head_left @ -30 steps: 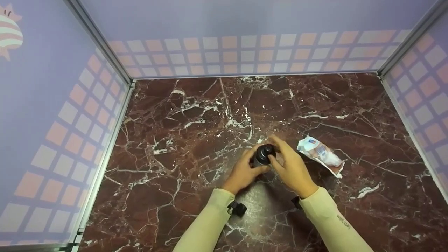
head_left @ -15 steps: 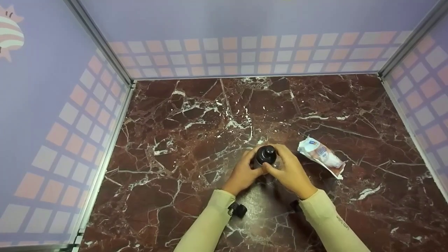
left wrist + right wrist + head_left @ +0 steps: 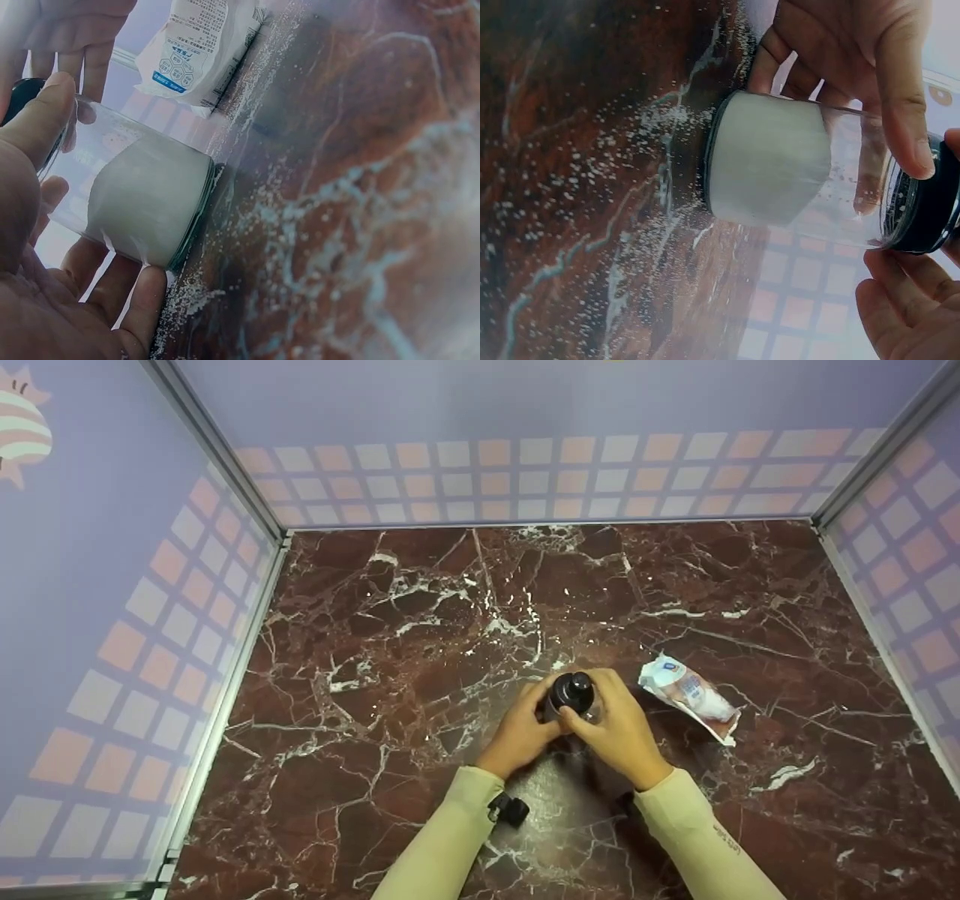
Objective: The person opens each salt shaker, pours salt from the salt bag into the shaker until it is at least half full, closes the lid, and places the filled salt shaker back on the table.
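Note:
A clear glass jar point(image 3: 772, 161), partly filled with white granules, stands on the marble-patterned table. Its black lid point(image 3: 568, 691) has a raised round knob off to one side. My left hand point(image 3: 523, 729) wraps round the jar's body, its thumb lying along the glass in the right wrist view. Around the lid, my right hand point(image 3: 621, 727) holds on with its thumb at the near side and its fingers at the far side. In the left wrist view the granules point(image 3: 150, 199) lie in a slope inside the jar.
A torn, crumpled plastic packet point(image 3: 690, 694) lies right of the hands. Spilled white grains point(image 3: 592, 172) are scattered round the jar's base and over the table point(image 3: 360, 780). Patterned panels point(image 3: 495, 405) close off the back and sides.
My right hand has moved from reaching over the lid's top to gripping round its side, and its wrist has shifted slightly left. The left hand and packet stay put.

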A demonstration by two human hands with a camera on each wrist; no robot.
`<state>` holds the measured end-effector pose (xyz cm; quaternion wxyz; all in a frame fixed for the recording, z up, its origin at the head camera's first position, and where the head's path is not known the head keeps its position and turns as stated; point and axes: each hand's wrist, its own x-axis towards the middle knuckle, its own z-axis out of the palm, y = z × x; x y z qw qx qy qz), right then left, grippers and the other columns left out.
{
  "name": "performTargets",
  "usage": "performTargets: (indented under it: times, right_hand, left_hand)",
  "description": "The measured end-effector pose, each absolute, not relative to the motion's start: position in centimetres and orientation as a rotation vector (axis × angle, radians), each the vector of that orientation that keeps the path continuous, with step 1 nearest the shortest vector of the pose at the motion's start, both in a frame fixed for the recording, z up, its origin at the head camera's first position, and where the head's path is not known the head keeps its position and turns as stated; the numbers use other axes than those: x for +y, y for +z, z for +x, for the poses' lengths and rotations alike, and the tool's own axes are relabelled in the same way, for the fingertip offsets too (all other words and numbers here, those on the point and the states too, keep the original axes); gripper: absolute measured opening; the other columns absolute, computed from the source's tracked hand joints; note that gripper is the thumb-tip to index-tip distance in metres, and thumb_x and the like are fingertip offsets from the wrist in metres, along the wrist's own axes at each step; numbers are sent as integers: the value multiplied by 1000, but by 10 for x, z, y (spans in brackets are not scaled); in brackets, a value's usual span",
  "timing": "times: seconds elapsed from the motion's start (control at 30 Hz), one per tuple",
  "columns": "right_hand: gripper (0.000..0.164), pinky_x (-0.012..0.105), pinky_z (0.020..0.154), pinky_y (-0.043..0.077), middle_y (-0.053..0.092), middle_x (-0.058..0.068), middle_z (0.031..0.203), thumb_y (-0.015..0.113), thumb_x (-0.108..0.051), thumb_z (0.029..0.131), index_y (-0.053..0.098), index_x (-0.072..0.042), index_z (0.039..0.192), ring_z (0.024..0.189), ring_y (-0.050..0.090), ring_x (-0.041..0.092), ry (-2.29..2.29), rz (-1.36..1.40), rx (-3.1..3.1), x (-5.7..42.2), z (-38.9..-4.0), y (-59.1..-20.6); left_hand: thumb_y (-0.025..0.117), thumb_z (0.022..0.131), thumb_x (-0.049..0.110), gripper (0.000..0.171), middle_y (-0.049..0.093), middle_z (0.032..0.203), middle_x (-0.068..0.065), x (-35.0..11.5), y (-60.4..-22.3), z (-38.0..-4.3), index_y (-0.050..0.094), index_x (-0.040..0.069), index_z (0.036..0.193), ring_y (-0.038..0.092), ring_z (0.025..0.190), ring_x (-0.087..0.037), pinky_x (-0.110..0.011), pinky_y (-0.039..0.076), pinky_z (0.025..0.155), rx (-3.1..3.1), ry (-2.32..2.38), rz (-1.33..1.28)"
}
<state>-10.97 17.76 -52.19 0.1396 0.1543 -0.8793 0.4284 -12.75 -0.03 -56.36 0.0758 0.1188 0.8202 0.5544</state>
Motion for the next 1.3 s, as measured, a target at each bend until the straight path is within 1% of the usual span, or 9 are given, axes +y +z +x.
performTargets:
  times: [0.2, 0.37, 0.57, 0.77, 0.87, 0.97, 1.07, 1.17, 1.3]
  right_hand:
    - [52, 43, 106, 47, 64, 8, 129, 84, -14, 85, 64, -8, 133, 121, 60, 21, 1309, 498, -2551, 178, -111, -521]
    - [57, 44, 110, 44, 65, 9, 134, 83, -11, 87, 60, -4, 138, 128, 59, 24, 1378, 480, -2538, 176, -109, -524]
    - [55, 48, 111, 41, 66, 12, 129, 84, -11, 85, 60, 0, 134, 122, 59, 29, 1366, 455, -2465, 170, -108, -532]
    - [61, 50, 110, 38, 65, 13, 126, 88, -24, 84, 60, -3, 134, 119, 58, 31, 1247, 400, -2463, 165, -107, -534]
    - [65, 48, 114, 38, 59, 18, 138, 83, -14, 85, 53, 1, 141, 130, 54, 33, 1315, 454, -2499, 169, -107, -531]
    - [72, 47, 119, 35, 50, 22, 151, 71, 3, 85, 42, 2, 151, 141, 47, 34, 1506, 517, -2519, 176, -108, -526]
    - [75, 43, 117, 39, 49, 20, 154, 65, 13, 86, 38, 1, 155, 141, 49, 30, 1673, 506, -2516, 183, -108, -521]
    - [69, 44, 113, 43, 53, 20, 149, 70, 10, 88, 44, 0, 151, 136, 54, 26, 1659, 487, -2522, 185, -108, -519]
    - [60, 43, 105, 48, 59, 16, 134, 83, -9, 87, 55, -1, 139, 121, 58, 24, 1461, 374, -2559, 181, -106, -522]
  left_hand:
    - [85, 84, 35, 77, 58, 128, -3, 0, -565, -128, 52, 24, 153, 58, 116, -21, -46, 46, 106, 2467, 1662, 371]
    - [85, 85, 28, 75, 58, 124, -2, 0, -566, -129, 53, 23, 152, 57, 111, -18, -42, 48, 104, 2471, 1661, 370]
    - [82, 85, 18, 73, 58, 128, -4, 1, -567, -129, 54, 22, 152, 57, 118, -19, -42, 45, 108, 2471, 1688, 392]
    - [80, 85, 15, 72, 58, 128, -5, 1, -568, -129, 53, 20, 151, 57, 119, -21, -44, 45, 109, 2485, 1684, 411]
    - [81, 87, 20, 73, 58, 127, -6, 0, -567, -129, 51, 20, 154, 57, 118, -22, -45, 45, 109, 2475, 1671, 400]
    - [83, 87, 29, 77, 57, 130, -5, 0, -564, -128, 48, 23, 155, 57, 120, -23, -48, 45, 109, 2456, 1661, 372]
    - [85, 84, 37, 82, 56, 133, -5, 0, -563, -128, 47, 27, 156, 58, 123, -26, -52, 45, 109, 2431, 1668, 341]
    - [85, 83, 38, 83, 56, 134, -6, 1, -563, -128, 47, 27, 156, 58, 124, -27, -53, 45, 108, 2420, 1678, 342]
    - [85, 85, 35, 81, 57, 131, -6, 0, -563, -128, 48, 24, 155, 58, 122, -26, -52, 44, 109, 2451, 1660, 372]
